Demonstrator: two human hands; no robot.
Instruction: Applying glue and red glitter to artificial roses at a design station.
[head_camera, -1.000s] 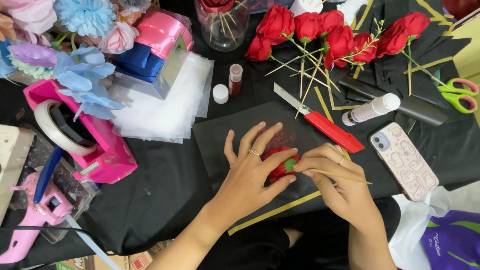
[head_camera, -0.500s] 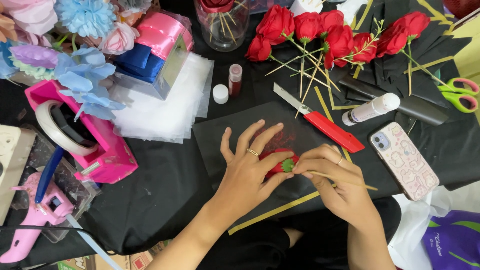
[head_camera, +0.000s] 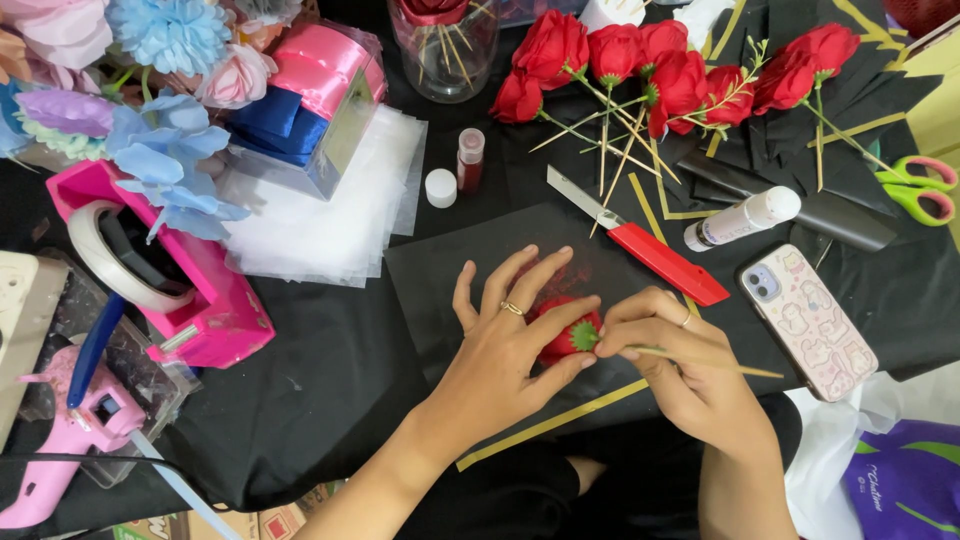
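**Two hands on a red rose at the centre of a crowded craft table**

Head view: near the lower centre of the frame the left hand (head_camera: 505, 345) lies over a red artificial rose (head_camera: 562, 335), fingers spread, thumb and forefinger grasping the bloom from its left side. The right hand (head_camera: 672, 355) meets it from the right, fingertips pinched on the thin wooden stick (head_camera: 720, 362) just beside the rose's green base (the stick runs out to the right, past the knuckles). Both hands rest above a black paper sheet (head_camera: 440, 275) with a gold edge.

Just above the right hand lies a red box cutter (head_camera: 650, 255), blade out, pointing to the upper left. A phone in a patterned case (head_camera: 808, 322) sits to the right, a white glue tube (head_camera: 745, 218) above it. More red roses on sticks (head_camera: 640, 60) fill the upper centre. A pink tape dispenser (head_camera: 160, 270) occupies the left, a pink glue gun (head_camera: 70, 440) the lower left, and pink-and-green scissors (head_camera: 920, 188) the right edge.
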